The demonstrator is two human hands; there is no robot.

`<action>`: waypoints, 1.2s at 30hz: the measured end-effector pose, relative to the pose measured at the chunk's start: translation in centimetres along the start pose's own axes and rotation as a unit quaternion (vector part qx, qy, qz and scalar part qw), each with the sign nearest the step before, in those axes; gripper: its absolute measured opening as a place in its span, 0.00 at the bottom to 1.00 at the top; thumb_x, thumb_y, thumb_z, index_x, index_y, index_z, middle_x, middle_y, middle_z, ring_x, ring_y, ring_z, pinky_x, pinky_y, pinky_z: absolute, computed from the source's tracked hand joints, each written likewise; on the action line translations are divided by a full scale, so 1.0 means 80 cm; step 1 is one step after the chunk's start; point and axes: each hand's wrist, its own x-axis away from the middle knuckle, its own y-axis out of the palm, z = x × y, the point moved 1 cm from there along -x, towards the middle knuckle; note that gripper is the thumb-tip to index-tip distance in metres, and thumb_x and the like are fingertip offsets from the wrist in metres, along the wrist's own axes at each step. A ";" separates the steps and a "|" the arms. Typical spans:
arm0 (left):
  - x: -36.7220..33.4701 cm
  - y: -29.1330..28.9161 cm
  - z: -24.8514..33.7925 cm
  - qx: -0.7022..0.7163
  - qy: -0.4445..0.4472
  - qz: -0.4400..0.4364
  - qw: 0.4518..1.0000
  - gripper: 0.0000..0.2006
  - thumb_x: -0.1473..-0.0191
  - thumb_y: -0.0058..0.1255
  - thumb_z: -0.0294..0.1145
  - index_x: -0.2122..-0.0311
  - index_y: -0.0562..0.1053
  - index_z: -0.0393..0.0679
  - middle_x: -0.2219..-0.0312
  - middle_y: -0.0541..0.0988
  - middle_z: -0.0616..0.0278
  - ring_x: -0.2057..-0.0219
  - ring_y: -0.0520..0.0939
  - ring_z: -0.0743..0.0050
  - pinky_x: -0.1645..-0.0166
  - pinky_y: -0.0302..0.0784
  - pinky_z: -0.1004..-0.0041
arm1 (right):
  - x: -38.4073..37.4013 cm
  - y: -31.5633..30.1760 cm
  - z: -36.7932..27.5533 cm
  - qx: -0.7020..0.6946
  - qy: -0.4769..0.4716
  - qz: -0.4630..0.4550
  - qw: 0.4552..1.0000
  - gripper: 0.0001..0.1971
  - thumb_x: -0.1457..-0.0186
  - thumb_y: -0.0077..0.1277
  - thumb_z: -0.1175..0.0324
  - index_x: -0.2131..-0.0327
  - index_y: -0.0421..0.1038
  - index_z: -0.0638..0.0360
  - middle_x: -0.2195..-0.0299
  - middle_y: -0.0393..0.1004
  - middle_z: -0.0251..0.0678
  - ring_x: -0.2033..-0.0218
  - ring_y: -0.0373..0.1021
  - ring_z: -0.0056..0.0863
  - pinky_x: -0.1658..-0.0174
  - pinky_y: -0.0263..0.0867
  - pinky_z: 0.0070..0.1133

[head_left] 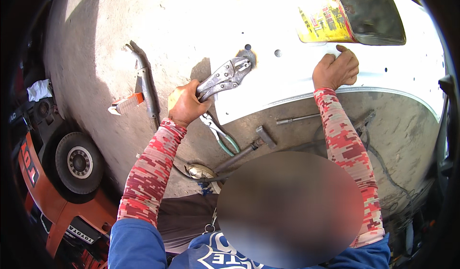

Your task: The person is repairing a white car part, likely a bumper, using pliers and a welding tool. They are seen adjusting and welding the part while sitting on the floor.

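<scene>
- the left hand (186, 104) is wrapped tight around the handles of a pair of grey steel locking pliers (224, 77); the plier jaws sit over a dark round hole near the left corner of a white sheet-metal panel (297, 72) drilled with small holes.
- the right hand (337, 69) lies flat with fingers curled on the same panel, near its curved lower edge, holding nothing.
- the panel's lower edge runs from below the pliers rightward in a long arc; under it is bare concrete floor (96, 39).
- just below that edge lie a dark hammer with a long handle (242, 151), a thin steel rod (297, 119), and green-handled pliers (221, 137), so the room there is crowded.
- left of the left hand, a grey welding torch with a bent neck (145, 84) and a small orange-handled brush (125, 104) lie on the floor; further left the concrete is open.
- a yellow printed container (321, 15) stands on the panel's far side, above the right hand.
- an orange forklift with a black tyre (76, 162) fills the lower left.
</scene>
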 end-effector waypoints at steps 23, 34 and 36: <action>-0.015 -0.002 0.008 -0.006 -0.030 -0.019 0.999 0.12 0.58 0.64 0.33 0.69 0.77 0.38 0.80 0.80 0.52 0.78 0.85 0.66 0.69 0.80 0.67 | 0.001 -0.006 -0.002 -0.010 -0.043 0.008 0.999 0.18 0.50 0.52 0.68 0.54 0.73 0.48 0.40 0.63 0.41 0.35 0.54 0.42 0.37 0.39 0.52; 0.016 0.016 0.031 0.064 -0.086 0.039 0.993 0.13 0.59 0.66 0.37 0.69 0.79 0.42 0.80 0.82 0.52 0.77 0.85 0.58 0.69 0.80 0.62 | 0.001 -0.008 -0.004 -0.023 -0.039 0.003 0.999 0.16 0.49 0.52 0.70 0.54 0.73 0.49 0.39 0.62 0.40 0.34 0.53 0.41 0.37 0.38 0.53; 0.022 0.022 0.037 0.094 -0.099 0.052 0.989 0.13 0.60 0.67 0.39 0.71 0.78 0.42 0.81 0.81 0.53 0.79 0.85 0.56 0.70 0.79 0.61 | 0.001 -0.008 -0.004 -0.024 -0.038 0.002 0.999 0.16 0.49 0.52 0.70 0.54 0.73 0.49 0.39 0.62 0.40 0.34 0.53 0.41 0.37 0.38 0.53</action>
